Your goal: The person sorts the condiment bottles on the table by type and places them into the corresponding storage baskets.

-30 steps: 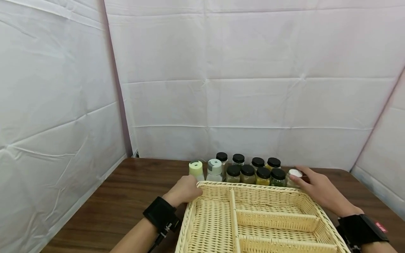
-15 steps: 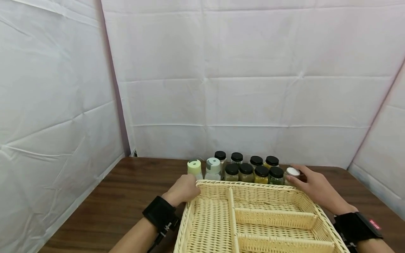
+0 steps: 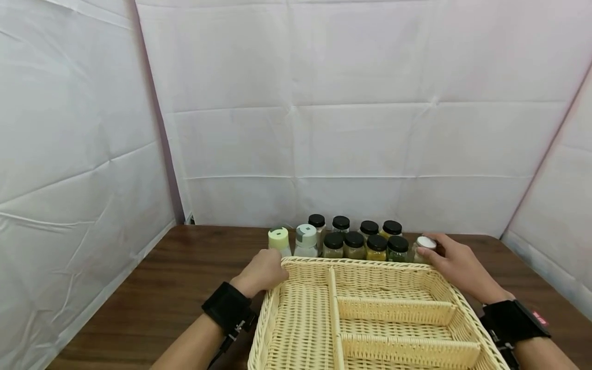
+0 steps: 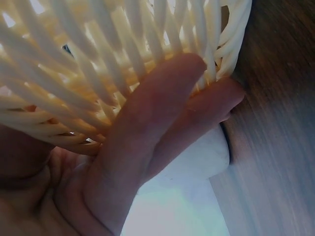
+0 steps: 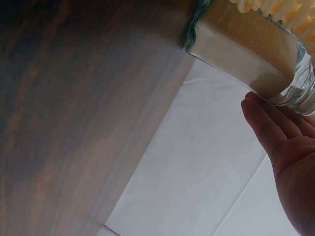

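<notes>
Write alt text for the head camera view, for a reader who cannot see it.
A person's left hand grips the far left corner of a cream woven wicker basket with dividers on a dark wooden table, while the right hand holds a white-lidded glass jar. Behind the basket stand black-lidded spice jars and two pale-capped bottles.

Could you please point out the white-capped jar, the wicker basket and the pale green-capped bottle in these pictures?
white-capped jar (image 3: pixel 425 242): head view, on its white cap.
wicker basket (image 3: pixel 361 265): head view, on the far rim.
pale green-capped bottle (image 3: pixel 278 238): head view, on its cap.
</notes>
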A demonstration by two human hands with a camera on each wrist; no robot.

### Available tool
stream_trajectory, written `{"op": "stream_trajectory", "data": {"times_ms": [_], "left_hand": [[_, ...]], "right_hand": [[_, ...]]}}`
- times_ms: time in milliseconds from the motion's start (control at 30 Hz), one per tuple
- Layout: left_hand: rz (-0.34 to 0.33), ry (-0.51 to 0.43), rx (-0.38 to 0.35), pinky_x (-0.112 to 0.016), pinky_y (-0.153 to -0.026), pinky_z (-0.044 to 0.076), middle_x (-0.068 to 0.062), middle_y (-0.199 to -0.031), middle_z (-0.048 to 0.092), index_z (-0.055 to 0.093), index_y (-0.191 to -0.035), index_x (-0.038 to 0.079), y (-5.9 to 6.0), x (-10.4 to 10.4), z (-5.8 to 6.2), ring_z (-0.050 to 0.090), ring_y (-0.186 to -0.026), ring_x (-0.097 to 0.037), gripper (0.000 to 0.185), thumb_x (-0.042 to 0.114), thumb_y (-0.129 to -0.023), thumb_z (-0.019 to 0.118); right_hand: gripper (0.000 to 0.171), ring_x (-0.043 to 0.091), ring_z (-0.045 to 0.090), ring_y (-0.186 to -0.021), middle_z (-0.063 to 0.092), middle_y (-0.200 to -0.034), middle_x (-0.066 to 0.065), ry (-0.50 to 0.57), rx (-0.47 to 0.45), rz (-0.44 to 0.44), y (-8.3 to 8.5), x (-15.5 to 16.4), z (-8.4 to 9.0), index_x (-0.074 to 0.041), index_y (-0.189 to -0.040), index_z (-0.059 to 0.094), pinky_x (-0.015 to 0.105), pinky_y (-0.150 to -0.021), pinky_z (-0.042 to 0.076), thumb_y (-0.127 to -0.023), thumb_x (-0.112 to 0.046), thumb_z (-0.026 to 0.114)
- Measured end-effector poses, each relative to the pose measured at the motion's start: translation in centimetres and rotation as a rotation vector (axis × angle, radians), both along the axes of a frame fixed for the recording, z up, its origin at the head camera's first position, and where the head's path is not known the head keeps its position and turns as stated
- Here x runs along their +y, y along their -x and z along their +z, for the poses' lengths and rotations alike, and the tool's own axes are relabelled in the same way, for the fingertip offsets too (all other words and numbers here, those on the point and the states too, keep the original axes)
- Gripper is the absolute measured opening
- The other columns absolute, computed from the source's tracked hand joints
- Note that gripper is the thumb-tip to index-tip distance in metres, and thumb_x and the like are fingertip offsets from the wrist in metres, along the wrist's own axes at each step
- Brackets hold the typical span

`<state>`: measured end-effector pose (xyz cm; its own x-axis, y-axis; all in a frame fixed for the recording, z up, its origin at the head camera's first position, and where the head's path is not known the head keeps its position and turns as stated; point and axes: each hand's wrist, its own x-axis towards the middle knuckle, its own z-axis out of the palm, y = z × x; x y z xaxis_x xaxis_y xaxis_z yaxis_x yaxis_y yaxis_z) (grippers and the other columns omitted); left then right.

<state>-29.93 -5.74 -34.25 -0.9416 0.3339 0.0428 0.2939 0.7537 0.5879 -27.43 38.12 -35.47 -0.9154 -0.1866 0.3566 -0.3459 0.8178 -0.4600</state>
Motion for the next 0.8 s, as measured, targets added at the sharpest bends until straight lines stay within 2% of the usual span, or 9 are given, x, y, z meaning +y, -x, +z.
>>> {"op": "stream_trajectory", "data": {"times_ms": [233, 433, 533, 633, 800], "left_hand": [[0.006, 0.016, 0.002, -0.023, -0.047, 0.029, 0.003, -0.056, 0.033, 0.039, -0.059, 0.015, 0.1, 0.1, 0.2, 0.037, -0.045, -0.01, 0.044, -0.006, -0.09, 0.061], [0.002, 0.002, -0.011, -0.023, -0.047, 0.028, 0.003, -0.055, 0.031, 0.037, -0.059, 0.016, 0.1, 0.1, 0.2, 0.035, -0.045, -0.01, 0.045, -0.005, -0.091, 0.06], [0.001, -0.004, -0.016, -0.023, -0.046, 0.028, 0.003, -0.054, 0.032, 0.038, -0.059, 0.016, 0.1, 0.1, 0.2, 0.035, -0.044, -0.01, 0.044, -0.005, -0.091, 0.06], [0.001, -0.011, -0.022, -0.023, -0.046, 0.028, 0.003, -0.054, 0.032, 0.038, -0.059, 0.015, 0.0, 0.0, 0.2, 0.035, -0.044, -0.01, 0.044, -0.006, -0.091, 0.06], [-0.001, -0.012, -0.017, -0.022, -0.045, 0.029, 0.003, -0.055, 0.034, 0.04, -0.059, 0.015, 0.1, 0.0, 0.3, 0.037, -0.044, -0.009, 0.042, -0.006, -0.089, 0.06]], "right_hand": [[0.058, 0.027, 0.061, -0.105, 0.06, -0.128, 0.017, -0.01, 0.01, 0.0, 0.1, 0.2, 0.3, 0.002, -0.155, 0.038, 0.036, -0.08, 0.049, -0.115, -0.038, 0.048], [0.06, 0.035, 0.061, -0.11, 0.059, -0.131, 0.022, 0.009, 0.014, -0.019, -0.1, 0.2, 0.9, 0.003, -0.156, 0.038, 0.047, -0.086, 0.049, -0.115, -0.04, 0.048], [0.058, 0.038, 0.062, -0.111, 0.06, -0.13, 0.024, 0.006, 0.051, -0.036, -0.2, 0.3, 1.5, 0.003, -0.154, 0.041, 0.051, -0.085, 0.049, -0.114, -0.038, 0.051], [0.051, 0.039, 0.064, -0.107, 0.063, -0.124, 0.024, -0.004, 0.121, -0.051, -0.4, 0.4, 2.2, 0.002, -0.149, 0.047, 0.045, -0.081, 0.05, -0.112, -0.032, 0.057], [0.048, 0.048, 0.064, -0.111, 0.062, -0.126, 0.03, 0.021, 0.216, -0.042, -0.9, 1.0, 3.3, 0.006, -0.147, 0.05, 0.019, -0.077, 0.046, -0.11, -0.023, 0.062]]}}
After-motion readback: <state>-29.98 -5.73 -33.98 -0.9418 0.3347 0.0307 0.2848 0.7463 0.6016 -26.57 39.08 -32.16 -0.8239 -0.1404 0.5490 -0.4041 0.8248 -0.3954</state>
